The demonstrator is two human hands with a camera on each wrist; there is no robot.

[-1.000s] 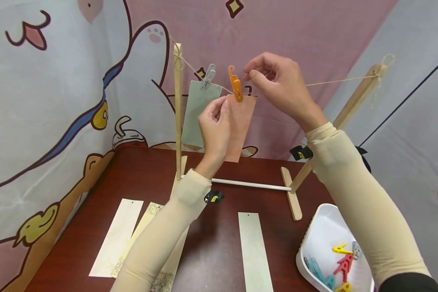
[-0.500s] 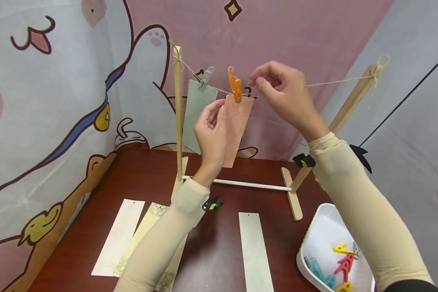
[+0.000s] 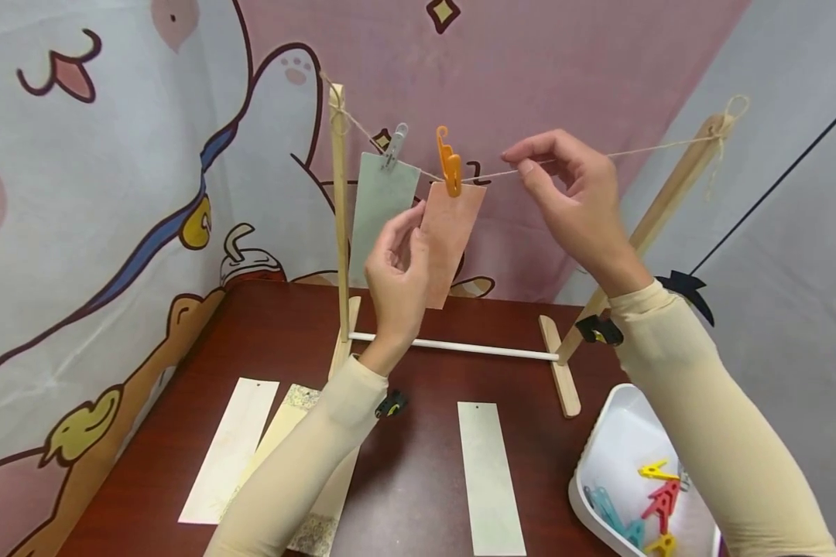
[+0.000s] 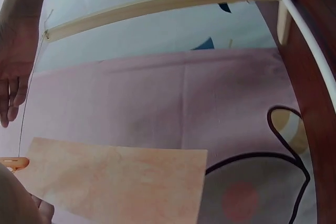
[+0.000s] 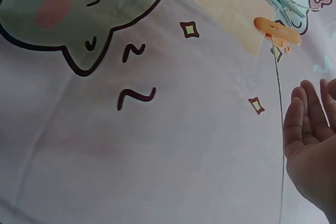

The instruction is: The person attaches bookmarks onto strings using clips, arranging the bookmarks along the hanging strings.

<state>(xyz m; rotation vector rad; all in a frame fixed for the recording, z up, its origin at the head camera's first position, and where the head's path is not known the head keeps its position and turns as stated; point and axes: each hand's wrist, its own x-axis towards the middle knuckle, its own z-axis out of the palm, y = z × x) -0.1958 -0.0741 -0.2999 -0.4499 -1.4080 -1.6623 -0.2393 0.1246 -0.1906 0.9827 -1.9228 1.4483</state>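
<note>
An orange card (image 3: 453, 232) hangs from the string, clipped at its top by an orange clothespin (image 3: 452, 172). My left hand (image 3: 399, 267) is at the card's left edge, fingers loosely bent, thumb apart from the index finger. In the left wrist view its fingertips (image 4: 44, 209) show beside the card. Right of the clothespin, my right hand (image 3: 574, 193) is by the string (image 3: 495, 176) with relaxed fingers; the right wrist view shows these fingers (image 5: 310, 111) extended beside the string. A pale green card (image 3: 379, 205) hangs further left from a grey clothespin (image 3: 395, 147).
Wooden posts (image 3: 339, 216) and a white bar (image 3: 474, 348) form the stand. On the dark red table (image 3: 404, 480) lie a white strip (image 3: 233, 449), patterned strips partly under my left forearm, and a pale green strip (image 3: 491, 480). A white tray (image 3: 585, 472) holds several clothespins.
My right hand has moved right and slightly down, away from the orange clothespin. The left hand has lowered a little along the card's edge. The cards have swung slightly.
</note>
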